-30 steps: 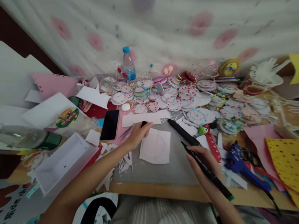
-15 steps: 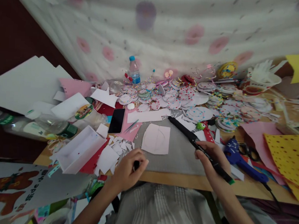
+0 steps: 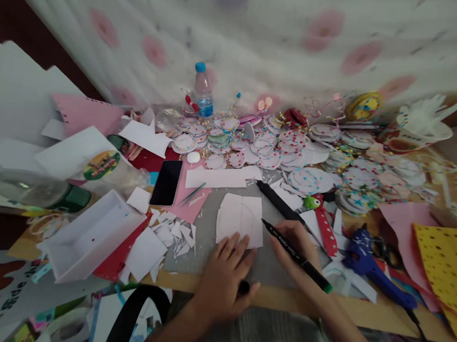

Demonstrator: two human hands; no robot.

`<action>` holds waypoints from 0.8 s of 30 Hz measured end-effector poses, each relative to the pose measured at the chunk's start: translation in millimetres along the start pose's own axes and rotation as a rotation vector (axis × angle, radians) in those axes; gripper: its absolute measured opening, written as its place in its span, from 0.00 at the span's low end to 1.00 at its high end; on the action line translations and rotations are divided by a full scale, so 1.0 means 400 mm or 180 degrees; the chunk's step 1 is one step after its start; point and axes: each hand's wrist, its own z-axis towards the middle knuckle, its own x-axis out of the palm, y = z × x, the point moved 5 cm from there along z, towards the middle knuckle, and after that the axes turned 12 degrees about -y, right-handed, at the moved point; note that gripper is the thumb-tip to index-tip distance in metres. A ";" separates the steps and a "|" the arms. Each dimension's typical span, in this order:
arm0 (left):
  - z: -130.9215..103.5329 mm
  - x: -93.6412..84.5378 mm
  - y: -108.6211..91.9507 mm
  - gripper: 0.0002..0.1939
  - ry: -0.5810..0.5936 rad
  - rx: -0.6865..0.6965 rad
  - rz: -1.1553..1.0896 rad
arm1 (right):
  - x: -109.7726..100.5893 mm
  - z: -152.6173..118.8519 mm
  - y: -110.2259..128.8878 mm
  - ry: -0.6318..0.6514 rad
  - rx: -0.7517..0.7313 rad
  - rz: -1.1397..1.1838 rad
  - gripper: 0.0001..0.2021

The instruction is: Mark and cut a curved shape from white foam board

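Observation:
My left hand rests with its fingers stretched over the lower edge of a white paper piece that bears a faint curved outline and a vertical line. A small black marker cap is tucked between its thumb and palm. In my right hand is an uncapped black marker with a green end; its tip points at the paper's right edge, and contact is unclear. Just beyond lies a black pen-like tool. The paper sits on a grey mat.
Decorated paper discs pile up along the back. Leftward are a phone, tweezers, paper scraps and a white box. A blue glue gun and scissors lie at right. A water bottle stands behind.
My left hand has moved right and spread its fingers onto the paper. My right hand has shifted left, bringing the marker tip beside the paper. The view has moved closer.

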 end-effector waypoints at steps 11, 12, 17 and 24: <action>0.011 0.015 0.007 0.29 -0.0029 0.0069 0.0135 | 0.064 0.057 -0.014 0.0171 -0.0059 -0.0577 0.02; 0.012 0.016 0.007 0.29 -0.0035 0.0069 0.0141 | 0.064 0.059 -0.011 0.0194 -0.0105 -0.0595 0.02; 0.017 0.018 0.007 0.28 -0.0073 0.0082 0.0156 | 0.065 0.055 0.014 0.0361 -0.0649 -0.0725 0.03; 0.014 0.018 0.007 0.28 -0.0045 0.0052 0.0154 | 0.051 0.016 0.024 0.0714 -0.0383 -0.0655 0.05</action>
